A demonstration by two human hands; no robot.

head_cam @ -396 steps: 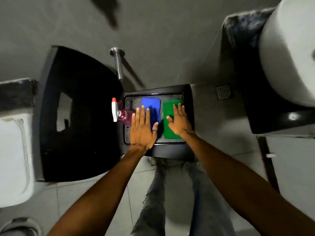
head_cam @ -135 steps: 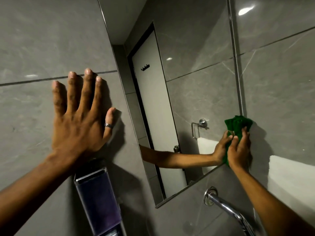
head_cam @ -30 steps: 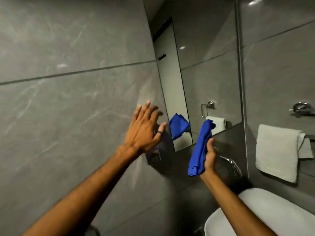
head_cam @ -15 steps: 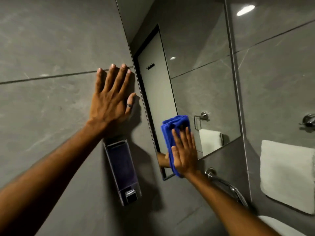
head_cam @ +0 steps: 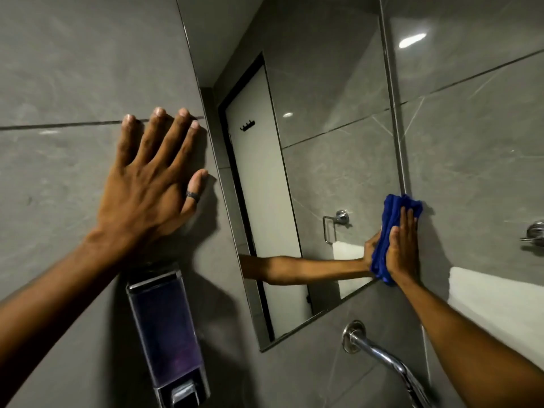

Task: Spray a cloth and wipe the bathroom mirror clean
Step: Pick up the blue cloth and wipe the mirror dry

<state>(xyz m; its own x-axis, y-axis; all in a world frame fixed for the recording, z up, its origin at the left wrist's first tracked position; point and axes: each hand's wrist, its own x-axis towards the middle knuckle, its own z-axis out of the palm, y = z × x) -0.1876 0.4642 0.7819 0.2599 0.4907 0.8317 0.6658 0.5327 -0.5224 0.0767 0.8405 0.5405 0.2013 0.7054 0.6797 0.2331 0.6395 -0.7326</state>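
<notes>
The wall mirror [head_cam: 318,160] fills the middle of the head view and reflects a white door and my forearm. My right hand [head_cam: 401,245] presses a bunched blue cloth [head_cam: 391,213] flat against the glass at the mirror's lower right edge. The cloth shows above and to the left of my palm. My left hand [head_cam: 153,187] rests flat on the grey tiled wall left of the mirror, fingers spread, a dark ring on the thumb. No spray bottle is in view.
A wall-mounted soap dispenser [head_cam: 166,334] hangs just below my left hand. A chrome tap spout [head_cam: 382,354] juts out under the mirror. A white towel [head_cam: 494,301] hangs at the right below a chrome fitting [head_cam: 534,235].
My right hand has slid the blue cloth across the glass from the mirror's lower left corner to its lower right edge. My left hand has stayed flat on the wall.
</notes>
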